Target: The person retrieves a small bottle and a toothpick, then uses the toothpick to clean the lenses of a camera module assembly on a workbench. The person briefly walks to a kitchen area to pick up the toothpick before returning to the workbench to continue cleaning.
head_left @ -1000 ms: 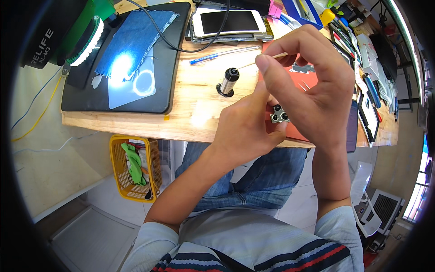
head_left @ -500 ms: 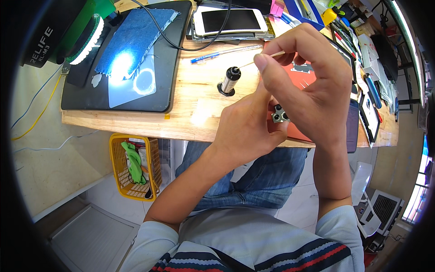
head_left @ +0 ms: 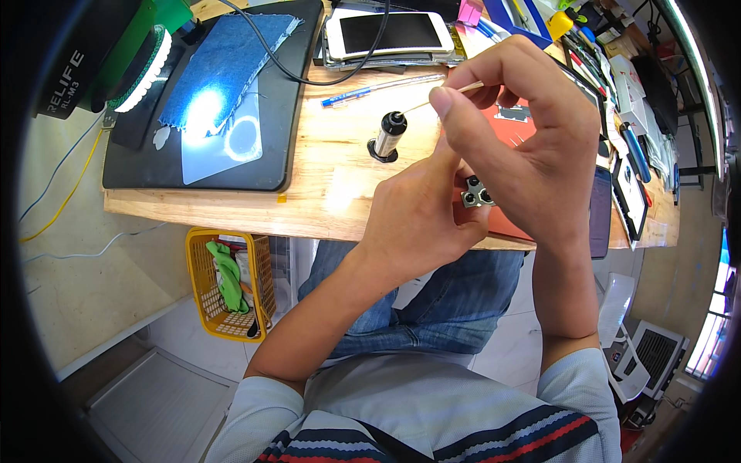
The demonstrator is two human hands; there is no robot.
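My right hand [head_left: 540, 147] pinches a thin pale stick [head_left: 472, 87] between thumb and fingers. Its far tip reaches the black top of a small upright dispenser bottle [head_left: 387, 142] with a clear body and black base; whether the tip touches or goes in, I cannot tell. Below it, my left hand [head_left: 413, 208] grips a small metal camera module [head_left: 476, 194] with several dark round lenses, partly hidden behind my right hand. An orange-red mat [head_left: 505, 220] lies under and beyond my hands, with small parts on it.
A white phone [head_left: 390, 35] lies on a stack at the back, near a blue pen [head_left: 347, 97]. At left, a black pad [head_left: 270, 166] bears a denim cloth [head_left: 231, 54] under a lamp-lit black-and-green device [head_left: 100, 54]. Tools crowd the right. A yellow basket [head_left: 202, 289] stands below the table edge.
Almost nothing differs. The view has shifted slightly, and both hands keep their holds, with the stick's tip still at the bottle's top.
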